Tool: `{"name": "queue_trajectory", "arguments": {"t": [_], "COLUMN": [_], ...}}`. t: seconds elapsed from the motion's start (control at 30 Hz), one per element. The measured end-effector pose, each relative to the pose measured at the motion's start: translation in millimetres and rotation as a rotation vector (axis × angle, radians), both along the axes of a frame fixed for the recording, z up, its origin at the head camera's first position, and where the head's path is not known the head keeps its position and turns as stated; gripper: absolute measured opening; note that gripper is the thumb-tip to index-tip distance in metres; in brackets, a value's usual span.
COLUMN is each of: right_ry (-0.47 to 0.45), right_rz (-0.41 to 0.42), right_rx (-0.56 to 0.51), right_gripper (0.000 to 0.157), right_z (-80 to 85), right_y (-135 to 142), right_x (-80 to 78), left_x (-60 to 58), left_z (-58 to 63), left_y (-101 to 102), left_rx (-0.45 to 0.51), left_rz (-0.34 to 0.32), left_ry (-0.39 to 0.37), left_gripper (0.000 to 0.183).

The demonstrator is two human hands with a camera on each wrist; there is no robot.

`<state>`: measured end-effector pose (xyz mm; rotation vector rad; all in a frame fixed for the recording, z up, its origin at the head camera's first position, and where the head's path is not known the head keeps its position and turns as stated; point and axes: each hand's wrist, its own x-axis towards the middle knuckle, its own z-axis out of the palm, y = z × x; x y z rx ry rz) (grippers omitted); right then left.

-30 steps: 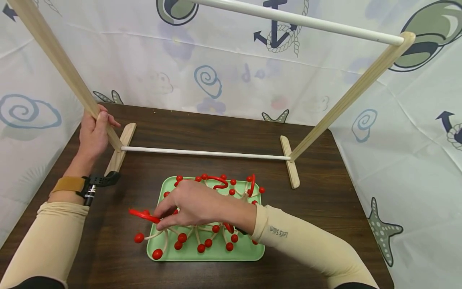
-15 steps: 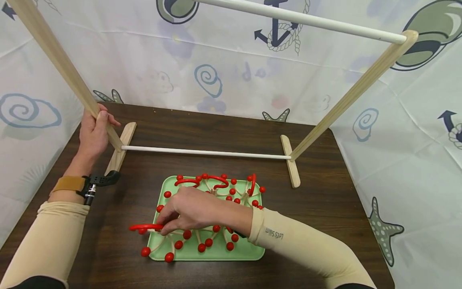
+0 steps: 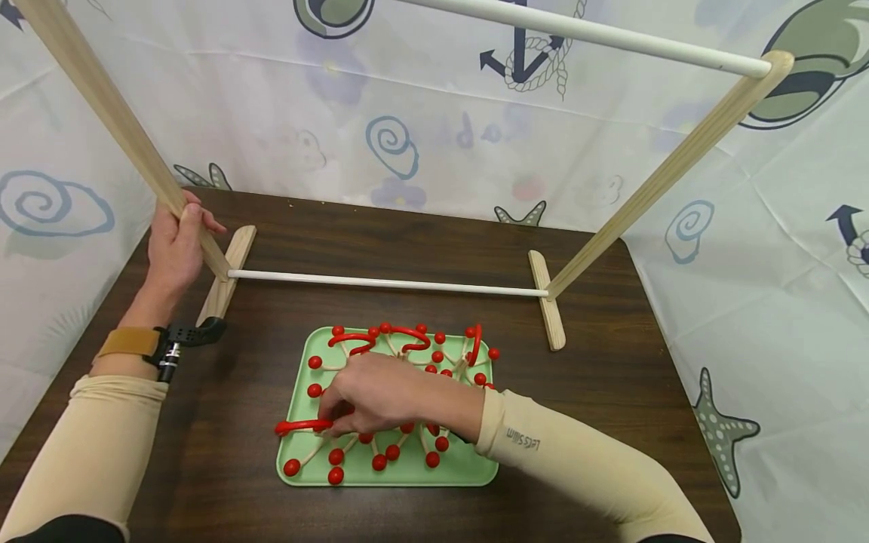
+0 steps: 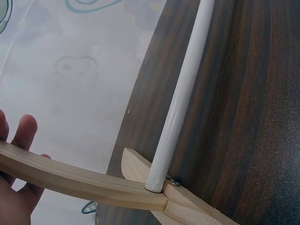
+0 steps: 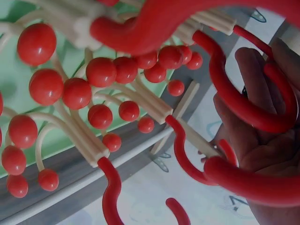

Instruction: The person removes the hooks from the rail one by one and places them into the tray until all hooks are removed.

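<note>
My left hand (image 3: pixel 175 245) grips the left wooden post (image 3: pixel 129 128) of a frame, low down near its foot; the left wrist view shows fingers (image 4: pixel 27 129) behind the post. Over the left part of a green tray (image 3: pixel 448 475), my right hand (image 3: pixel 373 392) pinches a red hook (image 3: pixel 302 427) with cream prongs ending in red balls. Its far end points left across the tray's rim. Several similar hooks (image 3: pixel 414 335) lie in the tray, partly hidden under the hand and forearm. From the right wrist, a red hook (image 5: pixel 276 124) runs by the fingers.
A white upper bar (image 3: pixel 597 34) and a white lower bar (image 3: pixel 387 283) join the left post to the right post (image 3: pixel 665 177). Wooden feet (image 3: pixel 547 302) stand on the dark table (image 3: pixel 597 422). A printed curtain (image 3: pixel 271 90) encloses the back and sides.
My right hand has moved right, bringing the hook from beyond the tray's left edge to over the tray. The left hand keeps its grip on the post.
</note>
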<state>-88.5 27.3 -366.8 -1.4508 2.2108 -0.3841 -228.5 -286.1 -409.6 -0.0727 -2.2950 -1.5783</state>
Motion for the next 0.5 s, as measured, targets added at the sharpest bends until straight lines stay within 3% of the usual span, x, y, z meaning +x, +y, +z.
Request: {"name": "queue_trajectory", "arguments": {"t": [0.23, 0.5], "right_ry": [0.048, 0.033], "right_rz": [-0.011, -0.019], "right_rx": [0.054, 0.058], "right_gripper": [0.007, 0.011], "right_z": [-0.5, -2.1], "right_y": [2.8, 5.5], "right_x": [-0.3, -1.0], "left_x": [0.9, 0.1], "left_z": [1.2, 0.4], "left_y": [-0.3, -0.7], "left_rx": [0.001, 0.005], "left_rz": [0.001, 0.003], "left_ry": [-0.023, -0.031], "left_gripper": [0.016, 0.017]}}
